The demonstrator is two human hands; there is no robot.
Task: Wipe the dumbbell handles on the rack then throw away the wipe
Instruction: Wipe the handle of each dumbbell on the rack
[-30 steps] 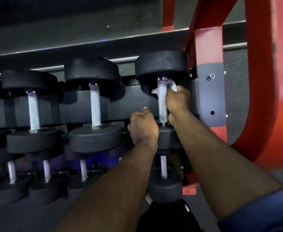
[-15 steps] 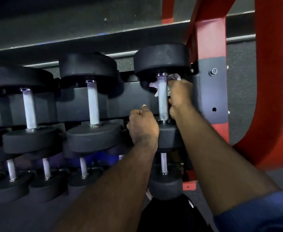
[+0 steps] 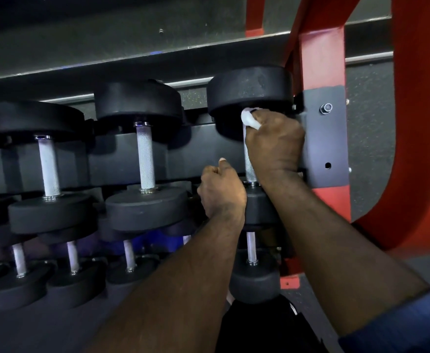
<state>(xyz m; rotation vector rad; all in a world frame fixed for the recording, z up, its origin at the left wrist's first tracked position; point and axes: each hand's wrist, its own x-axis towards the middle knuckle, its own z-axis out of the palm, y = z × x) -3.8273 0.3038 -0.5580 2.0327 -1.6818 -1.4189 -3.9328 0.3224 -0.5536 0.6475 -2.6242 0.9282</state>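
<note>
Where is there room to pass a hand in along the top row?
Bare gap between the left handle and middle handle. Crowded at the rightmost handle: right hand grips it with the wipe, left hand fisted beside, grey bracket alongside.

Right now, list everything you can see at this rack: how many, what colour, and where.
upper dumbbells: three in full, black heads, silver handles, top row
lower dumbbells: at least four, black with silver handles, bottom row
wipe: one, white, at the top of the rightmost upper handle
rack frame: one, red, right side
bracket plate: one, grey, bolted on the frame beside the rightmost upper dumbbell
sleeve: one, blue, on the right arm, bottom right corner
left hand: one, curled in a fist with nothing seen in it, beside the rightmost dumbbell's near head
right hand: one, grips the wipe round that handle
</note>
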